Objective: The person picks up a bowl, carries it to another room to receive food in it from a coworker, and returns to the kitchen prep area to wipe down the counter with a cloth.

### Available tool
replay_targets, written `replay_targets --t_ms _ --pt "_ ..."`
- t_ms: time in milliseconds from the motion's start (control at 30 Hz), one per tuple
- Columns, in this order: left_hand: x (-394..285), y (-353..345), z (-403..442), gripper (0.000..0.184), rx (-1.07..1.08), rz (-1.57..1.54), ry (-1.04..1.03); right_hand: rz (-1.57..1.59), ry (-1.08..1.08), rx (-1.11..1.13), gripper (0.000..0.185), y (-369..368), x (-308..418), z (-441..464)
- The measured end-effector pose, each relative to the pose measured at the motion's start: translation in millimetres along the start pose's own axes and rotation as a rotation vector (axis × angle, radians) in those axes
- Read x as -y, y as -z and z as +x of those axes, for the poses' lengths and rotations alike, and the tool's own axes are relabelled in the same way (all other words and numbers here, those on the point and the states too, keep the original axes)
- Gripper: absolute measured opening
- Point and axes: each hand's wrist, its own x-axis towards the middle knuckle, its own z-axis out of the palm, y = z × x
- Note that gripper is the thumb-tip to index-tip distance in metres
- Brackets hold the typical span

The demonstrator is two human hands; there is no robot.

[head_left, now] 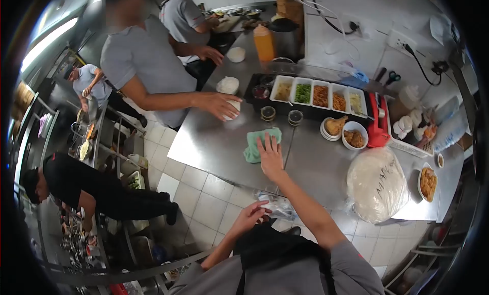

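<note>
Before black rectangular tray (pixel 311 111): our right hand (pixel 270 156) open on one crumpled green cloth (pixel 251 151); left hand (pixel 249 216), grip unclear, at one clear plastic bag (pixel 280 208).

Bright tube glare upper left, white sheen on steel counter, fisheye-curved edges, black corners
</note>
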Motion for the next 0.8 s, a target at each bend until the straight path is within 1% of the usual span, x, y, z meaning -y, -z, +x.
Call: replay_targets --t_ms 67,100,200,233,333,367,433,500,567,633,667,767,800 --pt "-0.8 6.2 -14.4 0.039 -0.050 -0.065 0.037 -0.024 0.012 0.078 0.039 -29.7 4.4 12.1" --pt "-0.2 6.8 -15.7 0.038 -0.066 -0.079 0.038 -0.042 0.014 0.119 0.036 -31.5 5.4 17.9" --pt "-2.6 7.6 -8.6 0.037 -0.053 -0.107 -0.020 0.015 0.125 0.310 0.023 -28.4 -6.3 23.3" --pt "-1.2 11.1 -2.0 0.036 -0.054 -0.090 -0.063 -0.002 0.142 0.224 0.013 -23.8 -6.5 21.3" --pt "-10.1 28.1 13.2 0.036 -0.101 -0.035 -0.126 -0.004 -0.003 0.268 0.014 -17.4 -10.3 5.5" --pt "-14.6 32.7 15.7 0.034 -0.138 -0.030 -0.147 0.007 -0.091 0.347 0.016 -11.9 -16.8 -1.3" --pt "-15.1 45.5 22.7 0.033 -0.142 0.002 -0.134 0.042 -0.270 0.515 0.019 29.6 -22.0 -15.6" --pt "-8.3 55.4 24.9 0.030 -0.107 0.038 -0.111 0.051 -0.438 0.547 0.023 56.2 -37.5 -31.1" --pt "-5.7 59.6 22.6 0.029 0.023 0.063 -0.022 -0.017 -0.445 0.332 0.026 67.1 -62.2 -56.1" --pt "-2.4 59.0 20.1 0.028 0.136 0.070 0.084 0.025 -0.372 0.122 0.030 81.6 -73.4 -65.6" --pt "1.3 58.0 20.1 0.028 0.170 0.089 0.105 0.042 -0.335 0.010 0.033 84.8 -78.2 -68.6" --pt "9.5 52.0 13.6 0.028 0.292 0.165 0.157 0.069 -0.166 0.130 0.040 90.1 -86.7 -81.7" --pt "11.9 49.6 14.3 0.028 0.331 0.196 0.161 0.048 -0.198 0.114 0.039 88.0 -88.4 -83.3"
